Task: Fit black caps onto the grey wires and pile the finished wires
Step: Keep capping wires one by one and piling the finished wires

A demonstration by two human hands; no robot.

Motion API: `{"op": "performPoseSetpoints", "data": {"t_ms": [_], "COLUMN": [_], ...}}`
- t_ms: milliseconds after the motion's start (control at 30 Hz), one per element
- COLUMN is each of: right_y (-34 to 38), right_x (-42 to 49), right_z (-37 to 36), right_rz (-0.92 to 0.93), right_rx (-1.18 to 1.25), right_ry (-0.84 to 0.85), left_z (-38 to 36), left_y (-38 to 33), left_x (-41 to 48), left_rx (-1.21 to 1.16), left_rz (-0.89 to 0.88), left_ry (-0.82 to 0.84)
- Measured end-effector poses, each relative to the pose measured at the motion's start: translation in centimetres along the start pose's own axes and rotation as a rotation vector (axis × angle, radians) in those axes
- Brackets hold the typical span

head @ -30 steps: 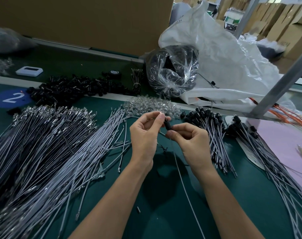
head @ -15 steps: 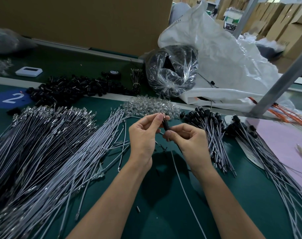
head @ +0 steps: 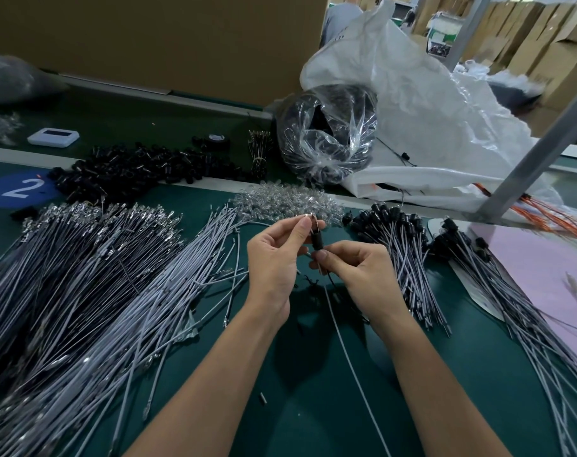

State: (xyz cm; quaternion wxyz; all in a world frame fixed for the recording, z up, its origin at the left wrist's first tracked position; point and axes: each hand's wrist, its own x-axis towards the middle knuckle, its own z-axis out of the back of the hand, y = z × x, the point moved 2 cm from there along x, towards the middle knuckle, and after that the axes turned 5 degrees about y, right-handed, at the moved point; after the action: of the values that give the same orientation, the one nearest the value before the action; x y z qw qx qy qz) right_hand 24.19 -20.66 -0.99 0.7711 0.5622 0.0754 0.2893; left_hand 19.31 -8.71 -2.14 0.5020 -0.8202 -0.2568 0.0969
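Observation:
My left hand pinches the metal tip of a grey wire that trails down toward me over the green mat. My right hand grips the same wire just below a black cap threaded on it, between the two hands. A large heap of bare grey wires lies on the left. To the right of my hands lies a pile of capped wires, with a second pile further right. Loose black caps are heaped at the back.
Clear small parts lie in a heap just behind my hands. A clear bag of black parts and a big white sack stand at the back right. A grey metal post slants over a pink sheet. Orange wires lie beyond.
The metal tip now sticks out above the black cap, and the cap sits lower on the wire. Both hands stay close together at the same spot.

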Motion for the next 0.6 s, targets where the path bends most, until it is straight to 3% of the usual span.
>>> {"op": "performPoseSetpoints", "data": {"t_ms": [600], "right_y": [-0.04], "right_x": [0.0], "right_z": [-0.03], "right_rz": [0.019], "right_rx": [-0.022], "right_ry": [-0.079], "left_z": [-0.15], "left_y": [-0.07], "left_x": [-0.09], "left_rx": [-0.004], "left_rz": [-0.038], "left_ry": [0.003]}}
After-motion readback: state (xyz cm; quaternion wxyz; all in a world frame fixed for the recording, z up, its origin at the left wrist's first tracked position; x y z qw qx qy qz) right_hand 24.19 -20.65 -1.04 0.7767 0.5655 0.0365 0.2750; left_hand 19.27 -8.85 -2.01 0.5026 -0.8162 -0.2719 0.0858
